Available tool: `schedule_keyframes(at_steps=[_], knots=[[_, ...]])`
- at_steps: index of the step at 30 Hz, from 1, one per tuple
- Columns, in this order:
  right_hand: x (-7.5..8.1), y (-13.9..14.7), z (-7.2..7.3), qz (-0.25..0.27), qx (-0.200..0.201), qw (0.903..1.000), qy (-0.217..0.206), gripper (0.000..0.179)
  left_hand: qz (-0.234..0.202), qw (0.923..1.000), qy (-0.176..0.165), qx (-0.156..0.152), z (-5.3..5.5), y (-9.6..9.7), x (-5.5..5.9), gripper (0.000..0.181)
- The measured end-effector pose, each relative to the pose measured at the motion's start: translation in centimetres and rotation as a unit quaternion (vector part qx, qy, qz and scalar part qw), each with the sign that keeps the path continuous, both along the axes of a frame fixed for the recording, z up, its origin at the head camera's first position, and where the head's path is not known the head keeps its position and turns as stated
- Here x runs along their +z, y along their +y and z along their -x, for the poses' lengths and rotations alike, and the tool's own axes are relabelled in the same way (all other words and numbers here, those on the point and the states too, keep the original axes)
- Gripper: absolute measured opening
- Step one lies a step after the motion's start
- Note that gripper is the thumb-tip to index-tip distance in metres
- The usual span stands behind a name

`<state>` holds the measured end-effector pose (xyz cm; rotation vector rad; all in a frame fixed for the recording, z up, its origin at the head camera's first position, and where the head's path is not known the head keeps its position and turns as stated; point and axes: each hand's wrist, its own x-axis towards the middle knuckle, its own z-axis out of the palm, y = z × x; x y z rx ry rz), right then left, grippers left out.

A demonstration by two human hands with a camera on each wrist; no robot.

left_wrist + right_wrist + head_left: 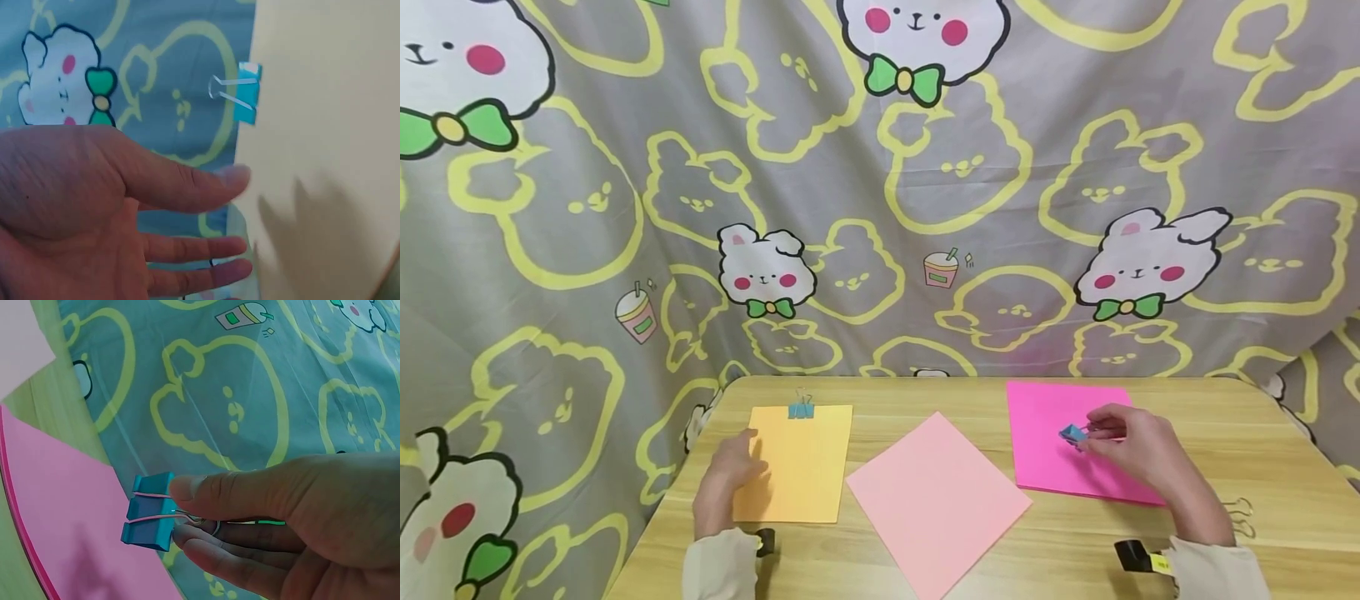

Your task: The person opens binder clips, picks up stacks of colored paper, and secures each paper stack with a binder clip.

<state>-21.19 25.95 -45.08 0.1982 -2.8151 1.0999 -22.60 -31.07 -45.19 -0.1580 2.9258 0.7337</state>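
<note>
My right hand (1138,442) pinches a blue binder clip (1072,435) between thumb and fingers, over the bright pink stack of square paper (1051,462). In the right wrist view, the grip is on the clip's wire handles, and its blue body (149,511) points away from the fingertips. At left, my left hand (727,473) is at the left edge of the yellow-orange paper (805,471), fingers loosely extended and holding nothing. A second blue binder clip (801,411) sits on that paper's top edge; the left wrist view shows this clip (248,92) beyond the thumb.
Between the hands, a light pink paper stack (938,504) lies turned cornerwise on the wooden table (925,392). Wire handles (1242,518) stick out beside the right forearm, the rest hidden. A patterned curtain (880,317) hangs behind the table.
</note>
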Motion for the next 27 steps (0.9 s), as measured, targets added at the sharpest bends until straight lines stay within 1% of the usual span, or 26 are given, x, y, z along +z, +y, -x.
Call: schedule_keyframes(at_steps=[3,7,11,14,16,21,24,27], knots=[[0.0,0.1,0.0,-0.007,0.003,1.0000,0.005,0.041,-0.002,0.9993,0.033,-0.017,0.0,0.6,0.3,0.052],[-0.1,0.1,0.1,-0.024,0.004,0.9995,0.020,0.037,-0.001,0.9978,0.063,-0.021,0.0,1.5,0.9,0.043],[-0.2,0.3,0.0,-0.036,-0.003,0.9989,0.030,0.036,-0.018,0.9954,0.088,-0.031,0.0,3.0,1.5,0.039],[-0.1,0.5,-0.1,-0.037,-0.005,0.9989,0.030,0.036,-0.046,0.9932,0.098,-0.044,-0.1,4.3,1.7,0.039],[-0.1,0.6,-0.2,-0.038,-0.003,0.9988,0.031,0.035,-0.053,0.9916,0.104,-0.055,-0.1,5.0,1.8,0.039],[0.1,0.8,-0.2,-0.054,-0.002,0.9982,0.026,0.034,-0.034,0.9900,0.115,-0.074,-0.1,6.4,1.4,0.039],[0.1,0.9,-0.2,-0.059,-0.005,0.9981,0.019,0.035,-0.029,0.9888,0.121,-0.082,0.2,7.4,1.0,0.037],[0.1,0.9,-0.1,-0.058,-0.005,0.9982,0.011,0.037,-0.031,0.9865,0.128,-0.097,0.5,8.5,0.7,0.034]])
